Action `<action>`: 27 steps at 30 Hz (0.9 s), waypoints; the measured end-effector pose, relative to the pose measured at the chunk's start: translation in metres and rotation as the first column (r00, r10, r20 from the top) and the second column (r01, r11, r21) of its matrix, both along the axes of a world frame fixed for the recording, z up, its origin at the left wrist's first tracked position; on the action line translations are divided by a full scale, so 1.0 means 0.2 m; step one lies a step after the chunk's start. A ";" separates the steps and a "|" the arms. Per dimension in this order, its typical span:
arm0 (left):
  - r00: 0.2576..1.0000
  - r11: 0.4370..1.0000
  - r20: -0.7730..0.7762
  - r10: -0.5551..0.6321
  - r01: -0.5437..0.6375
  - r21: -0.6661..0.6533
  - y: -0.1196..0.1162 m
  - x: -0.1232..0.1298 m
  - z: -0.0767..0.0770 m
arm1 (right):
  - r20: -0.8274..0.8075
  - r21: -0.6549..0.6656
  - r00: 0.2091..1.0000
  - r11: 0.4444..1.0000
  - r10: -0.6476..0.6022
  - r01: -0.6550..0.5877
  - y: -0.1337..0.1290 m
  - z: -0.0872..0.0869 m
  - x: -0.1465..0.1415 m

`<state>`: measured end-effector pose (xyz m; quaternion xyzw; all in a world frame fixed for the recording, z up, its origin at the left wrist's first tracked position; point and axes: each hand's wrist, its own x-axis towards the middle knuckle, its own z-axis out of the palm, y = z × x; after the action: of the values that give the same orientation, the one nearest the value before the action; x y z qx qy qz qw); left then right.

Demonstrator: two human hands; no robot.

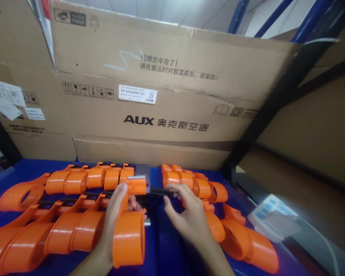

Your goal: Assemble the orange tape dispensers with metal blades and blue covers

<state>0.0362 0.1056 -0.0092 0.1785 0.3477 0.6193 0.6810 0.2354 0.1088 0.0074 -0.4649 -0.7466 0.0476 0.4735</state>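
Orange part (128, 239), one: above the worktop's middle, grip of left hand (113, 212) clamped on it; long axis near upright, ring end down, silver-topped head up and pointing right.
Black rod (158, 192), one: roughly level, grip of right hand (188, 211) clamped on its right end.
Orange rings (59, 234), rows, both sides.
White device (271, 218): right.
Worktop (169, 245): blue.
Cardboard panel (166, 103), printed "AUX": behind.

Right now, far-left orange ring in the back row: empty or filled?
Empty, as far as its opening shows: the back-row ring has blue tabletop visible through it, nothing seated inside.
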 end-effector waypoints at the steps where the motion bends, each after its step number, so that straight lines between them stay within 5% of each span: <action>1: 1.000 1.000 0.015 0.011 -0.011 -0.003 -0.01 0.02 0.01 | -0.030 0.020 0.999 0.999 -0.027 0.027 0.00 0.01 0.00; 7: 0.978 0.983 -0.209 0.018 0.021 0.181 0.01 0.04 -0.04 | -0.160 0.080 0.979 0.987 -0.127 0.141 -0.02 0.03 0.02; 12: 0.925 0.964 -0.377 0.040 0.064 0.260 -0.01 0.06 -0.09 | -0.150 0.098 0.988 0.995 0.037 -0.022 -0.04 0.04 -0.01; 15: 0.910 0.960 -0.413 0.042 0.078 0.269 -0.03 0.07 -0.09 | -0.072 0.103 0.991 0.989 0.115 -0.107 -0.05 0.04 -0.03; 27: 0.907 0.950 -0.421 0.018 0.115 0.289 -0.05 0.08 -0.07 | -0.054 0.053 0.991 0.992 0.121 -0.118 -0.03 0.01 -0.04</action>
<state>0.0514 0.0966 -0.0234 0.4194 0.3803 0.5958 0.5697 0.2284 0.1031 0.0088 -0.4059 -0.7603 0.0706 0.5022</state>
